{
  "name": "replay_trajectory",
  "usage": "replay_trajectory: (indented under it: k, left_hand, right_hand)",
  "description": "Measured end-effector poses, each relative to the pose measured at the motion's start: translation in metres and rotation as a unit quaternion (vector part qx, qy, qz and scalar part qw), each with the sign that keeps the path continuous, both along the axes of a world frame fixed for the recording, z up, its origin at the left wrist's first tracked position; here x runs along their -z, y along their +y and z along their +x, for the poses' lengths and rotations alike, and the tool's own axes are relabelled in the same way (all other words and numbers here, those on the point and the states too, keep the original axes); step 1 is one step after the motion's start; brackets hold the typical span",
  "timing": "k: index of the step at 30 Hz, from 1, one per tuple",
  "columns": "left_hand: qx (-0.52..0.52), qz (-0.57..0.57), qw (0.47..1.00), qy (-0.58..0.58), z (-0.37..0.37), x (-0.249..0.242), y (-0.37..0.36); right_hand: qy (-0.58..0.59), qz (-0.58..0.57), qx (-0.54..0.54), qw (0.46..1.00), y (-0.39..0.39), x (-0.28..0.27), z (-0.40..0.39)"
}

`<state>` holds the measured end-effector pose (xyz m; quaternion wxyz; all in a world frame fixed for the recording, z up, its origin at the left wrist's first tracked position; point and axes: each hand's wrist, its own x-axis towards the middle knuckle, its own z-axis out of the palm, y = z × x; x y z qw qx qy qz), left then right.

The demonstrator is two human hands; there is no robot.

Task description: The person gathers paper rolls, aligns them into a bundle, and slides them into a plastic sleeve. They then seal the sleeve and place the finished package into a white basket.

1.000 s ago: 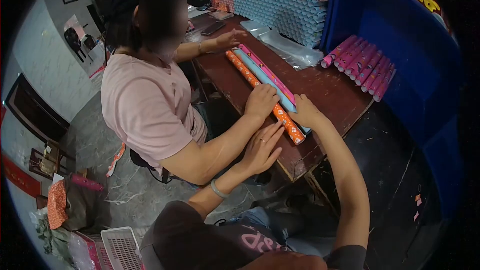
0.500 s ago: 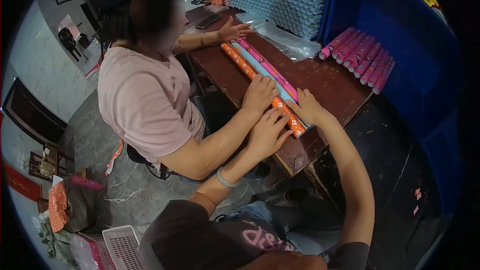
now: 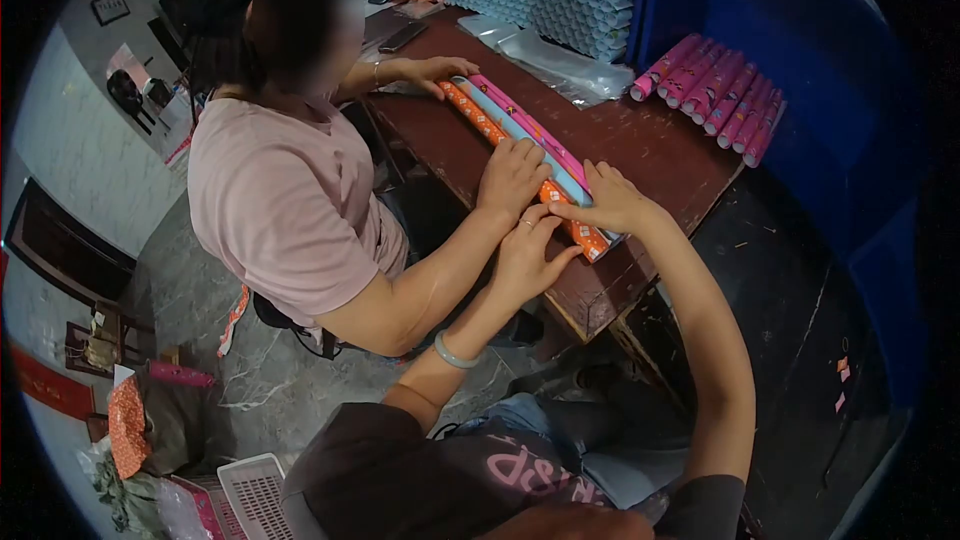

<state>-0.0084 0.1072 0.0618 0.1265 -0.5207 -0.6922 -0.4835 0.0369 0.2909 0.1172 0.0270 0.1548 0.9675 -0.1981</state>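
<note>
Three long rolls lie side by side on the brown table (image 3: 640,150): an orange patterned roll (image 3: 474,111), a light blue roll (image 3: 512,118) and a pink roll (image 3: 520,112). My left hand (image 3: 532,255), fingers apart, rests against the near side of the orange roll close to its near end. Across the rolls from it, my right hand (image 3: 606,202) lies spread over the pink and blue ones, its thumb reaching the orange roll. A co-worker's hand (image 3: 515,177) presses on the orange roll's middle; their other hand (image 3: 432,72) touches the far ends.
Several pink rolls (image 3: 710,98) lie in a row at the table's right, beside a blue bin wall (image 3: 790,40). Clear plastic sheets (image 3: 560,65) and a phone (image 3: 403,37) are on the table. Behind stands a large stack of blue rolls (image 3: 540,0). The co-worker (image 3: 280,180) sits at left.
The co-worker's far hand has come down onto the rolls' far ends. My left hand has shifted slightly left along the orange roll, and my right thumb now reaches further over it.
</note>
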Motion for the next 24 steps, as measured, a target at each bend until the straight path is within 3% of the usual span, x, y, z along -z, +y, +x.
replay_trajectory:
  k: [8, 14, 17, 19, 24]
  left_hand:
    - [0.012, 0.031, 0.999, 0.012, -0.008, 0.013, 0.003]
    - [0.015, 0.038, 0.999, 0.026, -0.009, 0.017, -0.001]
    - [0.014, 0.027, 0.999, 0.034, -0.009, 0.014, -0.002]
    - [0.016, 0.017, 0.999, 0.031, -0.008, 0.012, -0.001]
    - [-0.004, 0.039, 0.999, 0.023, -0.005, 0.013, -0.001]
  right_hand:
    - [-0.023, -0.044, -0.025, 0.998, 0.009, 0.001, 0.001]
    - [-0.088, 0.046, -0.029, 0.995, 0.0, -0.007, -0.006]
    - [-0.102, 0.071, 0.018, 0.992, -0.015, -0.005, -0.013]
    - [-0.058, 0.071, 0.112, 0.989, -0.035, -0.007, -0.009]
    - [0.006, 0.087, 0.124, 0.988, -0.041, 0.005, -0.005]
